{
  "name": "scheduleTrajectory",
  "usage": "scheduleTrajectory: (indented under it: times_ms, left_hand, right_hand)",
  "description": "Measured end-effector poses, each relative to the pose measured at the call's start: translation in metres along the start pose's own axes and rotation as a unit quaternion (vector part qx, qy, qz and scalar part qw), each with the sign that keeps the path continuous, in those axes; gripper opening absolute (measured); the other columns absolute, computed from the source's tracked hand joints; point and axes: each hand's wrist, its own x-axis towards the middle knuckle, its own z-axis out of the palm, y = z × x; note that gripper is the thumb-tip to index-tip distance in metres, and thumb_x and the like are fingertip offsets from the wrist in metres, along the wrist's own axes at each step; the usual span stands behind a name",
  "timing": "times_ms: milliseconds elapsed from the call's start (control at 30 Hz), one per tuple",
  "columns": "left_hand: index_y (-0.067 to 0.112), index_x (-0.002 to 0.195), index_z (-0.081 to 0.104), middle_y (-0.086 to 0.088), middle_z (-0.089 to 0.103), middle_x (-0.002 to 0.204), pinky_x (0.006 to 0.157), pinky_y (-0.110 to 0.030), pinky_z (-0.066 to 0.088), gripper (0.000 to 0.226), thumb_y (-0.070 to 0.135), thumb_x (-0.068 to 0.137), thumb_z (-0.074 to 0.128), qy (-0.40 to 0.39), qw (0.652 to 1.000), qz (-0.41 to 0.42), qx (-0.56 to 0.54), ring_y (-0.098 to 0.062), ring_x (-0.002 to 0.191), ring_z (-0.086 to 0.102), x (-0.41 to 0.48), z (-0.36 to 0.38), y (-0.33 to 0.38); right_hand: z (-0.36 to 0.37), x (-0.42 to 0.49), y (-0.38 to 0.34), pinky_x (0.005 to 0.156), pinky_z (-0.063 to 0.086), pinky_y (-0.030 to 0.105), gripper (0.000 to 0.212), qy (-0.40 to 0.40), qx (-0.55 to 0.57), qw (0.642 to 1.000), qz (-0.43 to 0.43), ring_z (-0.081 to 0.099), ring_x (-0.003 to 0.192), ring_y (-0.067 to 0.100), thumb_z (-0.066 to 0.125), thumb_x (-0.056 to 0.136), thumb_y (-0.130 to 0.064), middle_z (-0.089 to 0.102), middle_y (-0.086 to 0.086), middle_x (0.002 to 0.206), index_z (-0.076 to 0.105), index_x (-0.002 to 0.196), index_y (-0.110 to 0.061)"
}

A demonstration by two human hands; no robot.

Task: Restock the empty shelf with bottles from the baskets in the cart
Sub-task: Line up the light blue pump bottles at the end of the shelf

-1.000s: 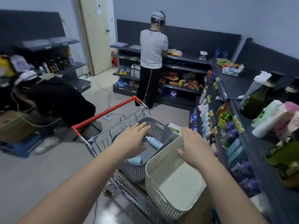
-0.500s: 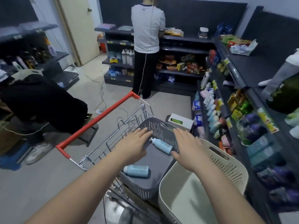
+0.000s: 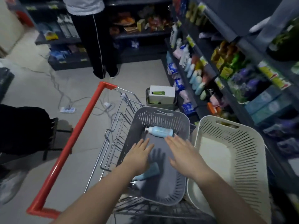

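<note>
**Both hands over the grey basket, nothing picked up yet**

Left hand (image 3: 140,156) and right hand (image 3: 181,152) hover inside the grey basket (image 3: 161,110), which sits in the cart (image 3: 116,131). On both hands the fingers (image 3: 142,143) are straight and slightly spread, holding nothing.

Stock in view:
- The pump bottle (image 3: 159,131) is pale blue and lies on its side at the far end of the grey basket, with its pump head pointing left. The right fingertips are just short of it.
- A second blue bottle (image 3: 149,172) lies flat near the left wall, partly under the left hand. It's blurred and may be a squeeze tube, I can't tell which.
- The white basket (image 3: 249,159) beside it shows no bottles.

Handling, as a judgement:
- Both look like small plastic toiletry bottles, so light and rigid enough for a one-hand grab each.
- The smooth plastic could be slick. Wrap the body mid-length rather than pinching.
- Don't lift the pump bottle by its head, since the nozzle could depress or twist. Grip the barrel instead.
- If the near one is a tube it will give under pressure, so hold it lightly near the cap end.

The target should be the shelving on the right (image 3: 239,41).
</note>
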Motion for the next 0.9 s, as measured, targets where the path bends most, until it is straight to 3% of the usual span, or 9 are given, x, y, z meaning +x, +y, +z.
scheduleTrajectory:
  times_ms: [300, 467, 600, 700, 800, 900]
  left_hand:
    - [0.011, 0.151, 0.021, -0.016, 0.027, 0.154, 0.116, -0.038, 0.027, 0.071, 0.025, 0.091, 0.057, -0.130, 0.989, -0.047, -0.054, -0.031, 0.141, 0.031, 0.034, 0.072, -0.018]
    - [0.010, 0.141, 0.042, -0.015, 0.048, 0.142, 0.107, -0.037, 0.039, 0.042, 0.022, 0.101, 0.042, -0.203, 0.975, -0.077, -0.039, -0.032, 0.129, 0.047, 0.047, 0.097, -0.023]
    - [0.022, 0.137, 0.041, -0.007, 0.050, 0.137, 0.104, -0.038, 0.043, 0.050, 0.026, 0.091, 0.059, -0.197, 0.971, -0.090, -0.105, -0.027, 0.127, 0.050, 0.063, 0.119, -0.028]
    - [0.022, 0.134, 0.042, -0.005, 0.053, 0.136, 0.099, -0.033, 0.046, 0.058, 0.035, 0.083, 0.065, -0.210, 0.960, -0.104, -0.151, -0.026, 0.123, 0.054, 0.065, 0.107, -0.024]
    - [0.011, 0.140, 0.040, -0.007, 0.056, 0.133, 0.090, -0.028, 0.050, 0.071, 0.035, 0.080, 0.070, -0.245, 0.910, -0.137, -0.306, -0.024, 0.113, 0.059, 0.066, 0.089, -0.023]
    - [0.014, 0.120, 0.051, -0.003, 0.063, 0.106, 0.062, -0.021, 0.052, 0.045, 0.035, 0.085, 0.069, -0.202, 0.830, -0.183, -0.486, -0.013, 0.084, 0.064, 0.064, 0.069, -0.015]
  right_hand:
    - [0.104, 0.051, -0.016, 0.118, 0.019, 0.046, 0.070, -0.142, 0.047, 0.989, 0.011, 0.025, 0.144, 0.025, 0.053, 0.092, -0.018, 0.025, 0.005, 0.159, 0.021, 0.154, -0.016]
    - [0.153, 0.070, -0.026, 0.119, 0.016, 0.053, 0.082, -0.229, 0.075, 0.969, 0.060, 0.016, 0.147, 0.028, 0.057, 0.088, -0.010, 0.011, 0.002, 0.162, 0.011, 0.156, -0.013]
    - [0.178, 0.074, -0.033, 0.121, 0.013, 0.053, 0.108, -0.262, 0.086, 0.958, 0.078, 0.003, 0.150, 0.031, 0.069, 0.080, -0.004, -0.016, -0.003, 0.163, -0.005, 0.157, -0.017]
    - [0.184, 0.075, -0.033, 0.121, 0.014, 0.051, 0.111, -0.238, 0.093, 0.962, 0.093, 0.001, 0.150, 0.031, 0.070, 0.079, -0.003, -0.019, -0.005, 0.162, -0.007, 0.157, -0.020]
    - [0.183, 0.078, -0.029, 0.120, 0.017, 0.052, 0.104, -0.184, 0.088, 0.974, 0.095, 0.004, 0.149, 0.032, 0.070, 0.080, -0.013, -0.011, -0.008, 0.162, 0.000, 0.156, -0.024]
    - [0.174, 0.085, -0.024, 0.112, 0.035, 0.044, 0.081, -0.104, 0.152, 0.978, 0.098, 0.031, 0.140, 0.029, 0.061, 0.086, -0.010, 0.010, -0.005, 0.162, 0.019, 0.153, -0.027]
